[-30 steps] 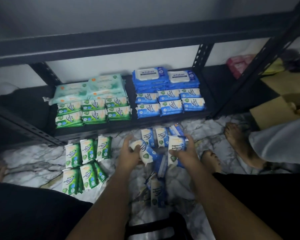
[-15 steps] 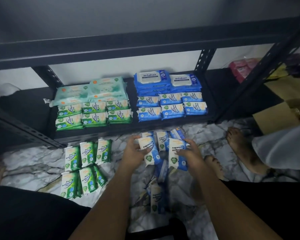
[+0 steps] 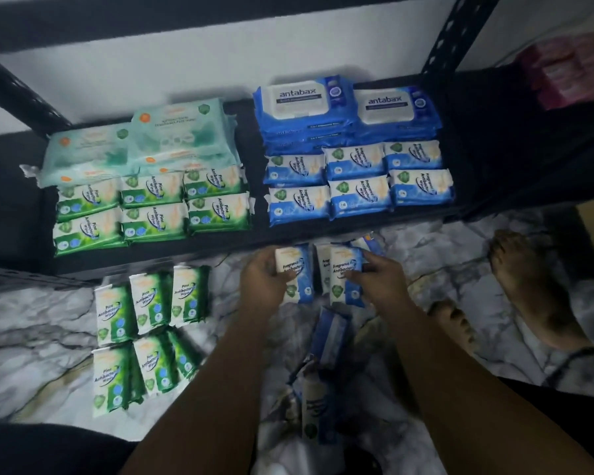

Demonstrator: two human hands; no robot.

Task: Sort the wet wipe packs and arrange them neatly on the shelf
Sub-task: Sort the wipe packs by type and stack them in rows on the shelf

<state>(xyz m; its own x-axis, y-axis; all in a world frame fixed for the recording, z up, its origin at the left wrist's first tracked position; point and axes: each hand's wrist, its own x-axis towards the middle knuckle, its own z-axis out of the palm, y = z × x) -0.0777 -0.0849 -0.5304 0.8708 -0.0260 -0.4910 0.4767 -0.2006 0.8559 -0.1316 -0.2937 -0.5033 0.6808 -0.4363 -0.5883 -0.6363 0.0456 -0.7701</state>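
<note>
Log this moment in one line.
left hand: grips left blue pack | right hand: grips right blue pack | stage: neither on shelf yet

Pink packs (image 3: pixel 570 70): blurred, cut off by the right edge. Mint-green packs (image 3: pixel 172 132): print unreadable. Loose blue packs (image 3: pixel 330 337) on the floor (image 3: pixel 31 337): blurred, count indeterminate. Left hand (image 3: pixel 263 282) hides part of its held blue pack (image 3: pixel 300 269).

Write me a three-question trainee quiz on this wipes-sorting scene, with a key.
1. True or false: the left hand grips a green pack.
2. The antabax packs on the shelf lie: A) behind the small blue packs; B) in front of them; C) on the floor.
3. Fill in: the pack gripped by the right hand is coloured ____.
Key: 1 false; 2 A; 3 blue.
</note>
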